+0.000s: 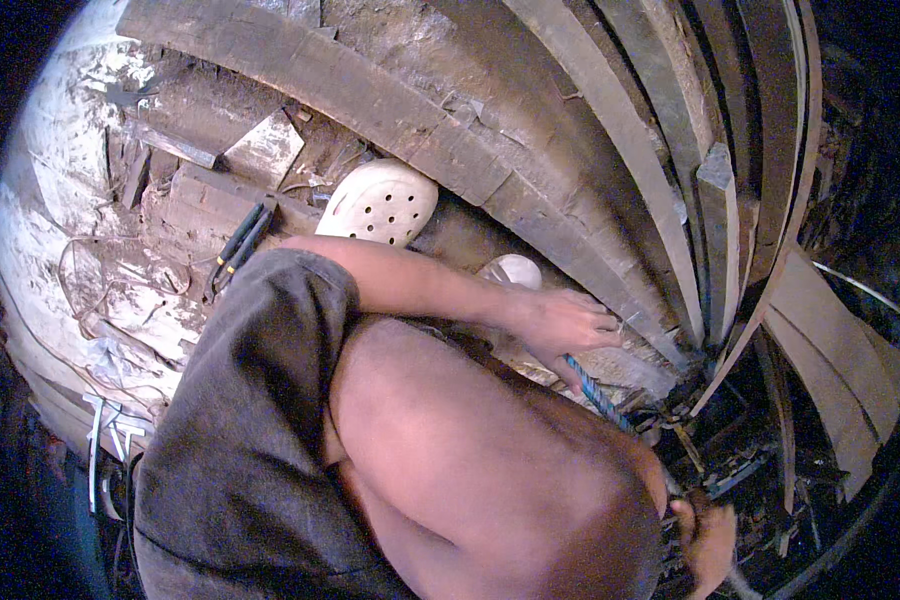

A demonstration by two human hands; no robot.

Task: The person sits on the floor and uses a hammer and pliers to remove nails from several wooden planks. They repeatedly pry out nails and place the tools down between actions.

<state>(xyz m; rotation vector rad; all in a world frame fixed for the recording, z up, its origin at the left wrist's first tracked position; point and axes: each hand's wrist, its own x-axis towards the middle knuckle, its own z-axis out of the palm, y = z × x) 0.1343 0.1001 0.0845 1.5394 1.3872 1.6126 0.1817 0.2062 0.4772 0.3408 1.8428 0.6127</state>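
My left arm reaches across in front of my bent knee, and my left hand [565, 325] is closed beside the lower end of a long wooden plank [530, 205]. Out from under its fingers and thumb runs a blue, twisted-looking rope [598, 395], slanting down to the right behind my knee. Down at the lower right, past the knee, my right hand [705, 545] has its fingers curled in. What it grips is hidden, though a thin grey strand shows near it. A white clog with round holes [385, 205] lies behind my left forearm.
Pliers with black and yellow handles [240, 245] lie by a wood block [210, 210] on the left. Several long boards [710, 230] lean at the upper right. Broad flat boards [835, 365] stand at the far right. A loose thin wire [70, 270] curls on the pale surface.
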